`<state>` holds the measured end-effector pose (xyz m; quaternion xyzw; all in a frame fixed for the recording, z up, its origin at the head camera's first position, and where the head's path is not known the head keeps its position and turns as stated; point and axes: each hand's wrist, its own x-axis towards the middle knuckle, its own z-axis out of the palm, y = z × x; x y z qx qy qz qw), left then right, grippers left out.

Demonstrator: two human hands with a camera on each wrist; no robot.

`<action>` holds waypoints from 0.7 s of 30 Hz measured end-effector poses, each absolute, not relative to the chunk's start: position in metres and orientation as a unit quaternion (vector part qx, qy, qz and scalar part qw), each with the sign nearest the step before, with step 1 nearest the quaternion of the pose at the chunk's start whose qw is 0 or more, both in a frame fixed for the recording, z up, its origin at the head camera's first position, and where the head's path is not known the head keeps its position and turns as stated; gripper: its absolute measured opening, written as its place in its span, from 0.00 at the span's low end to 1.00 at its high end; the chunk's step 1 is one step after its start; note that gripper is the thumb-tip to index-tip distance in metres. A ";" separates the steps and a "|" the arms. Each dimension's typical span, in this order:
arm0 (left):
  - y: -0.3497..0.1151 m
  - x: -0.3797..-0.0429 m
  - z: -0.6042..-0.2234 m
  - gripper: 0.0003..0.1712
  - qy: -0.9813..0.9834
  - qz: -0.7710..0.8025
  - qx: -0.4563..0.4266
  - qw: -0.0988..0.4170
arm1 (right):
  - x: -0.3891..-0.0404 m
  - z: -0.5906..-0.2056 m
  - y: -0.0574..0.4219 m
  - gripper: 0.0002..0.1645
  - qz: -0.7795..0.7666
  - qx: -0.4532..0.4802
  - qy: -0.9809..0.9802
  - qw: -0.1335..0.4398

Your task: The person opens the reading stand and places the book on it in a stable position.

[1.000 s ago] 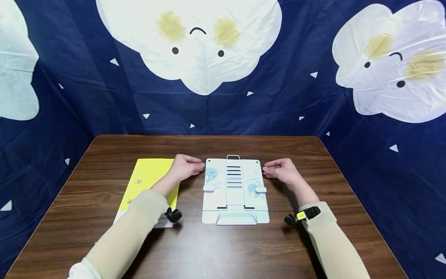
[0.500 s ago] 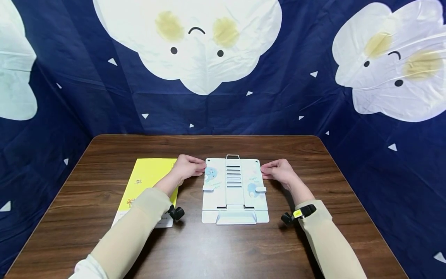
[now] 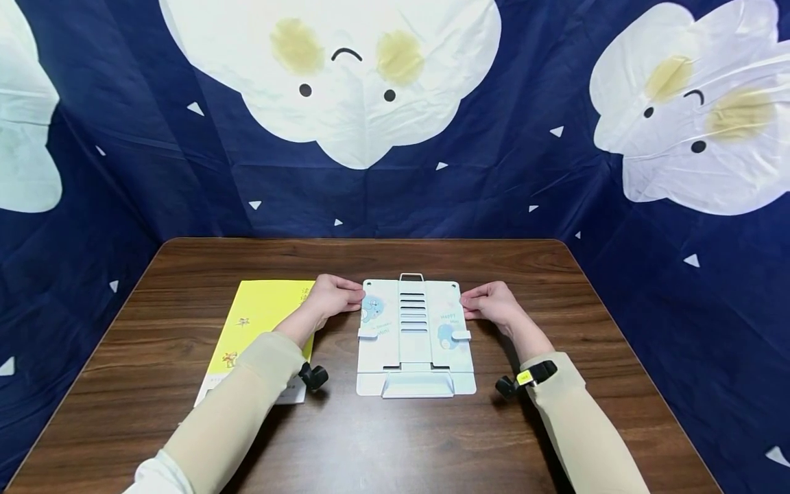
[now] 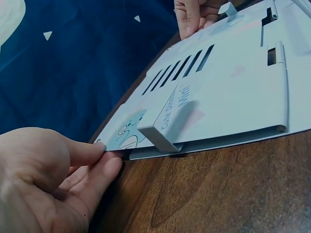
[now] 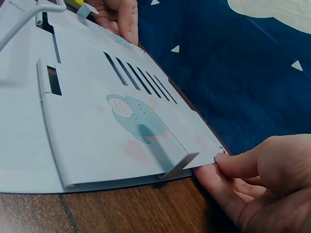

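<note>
A white metal book stand (image 3: 384,350) with blue dinosaur prints lies folded nearly flat on the table, its slotted middle strip and wire loop toward the back. At its upper left edge my left hand (image 3: 331,295) pinches the panel, thumb on top and fingers beneath in the left wrist view. My right hand (image 3: 494,303) grips the opposite upper edge the same way, near the corner hole. A thin gap shows between the top panel (image 4: 233,97) and the base under it. Small clips (image 5: 180,165) stick up at both sides of the panel.
A yellow book (image 3: 268,302) with a white lower part lies left of the stand, partly covered by my left forearm. The brown wooden table (image 3: 395,446) ends at a dark blue cloth (image 3: 395,199) with white clouds behind and at the sides.
Both hands have moved inward from just beside the book stand onto its upper side edges and now pinch them. The stand and the yellow book have stayed in place.
</note>
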<state>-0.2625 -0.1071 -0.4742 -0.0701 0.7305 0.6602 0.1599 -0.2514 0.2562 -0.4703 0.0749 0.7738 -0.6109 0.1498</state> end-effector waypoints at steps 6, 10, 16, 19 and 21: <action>-0.107 -0.260 -0.474 0.16 0.722 0.671 -0.066 0.158 | -0.251 -0.471 0.256 0.13 -0.617 0.066 0.771 0.147; -0.106 -0.259 -0.474 0.16 0.716 0.678 -0.061 0.151 | -0.249 -0.470 0.256 0.13 -0.624 0.063 0.766 0.142; -0.106 -0.258 -0.472 0.16 0.713 0.684 -0.056 0.142 | -0.245 -0.466 0.256 0.13 -0.634 0.067 0.758 0.137; -0.108 -0.257 -0.471 0.16 0.714 0.685 -0.052 0.137 | -0.245 -0.464 0.256 0.13 -0.637 0.065 0.756 0.135; -0.109 -0.257 -0.469 0.16 0.715 0.684 -0.048 0.134 | -0.244 -0.462 0.256 0.13 -0.636 0.057 0.758 0.130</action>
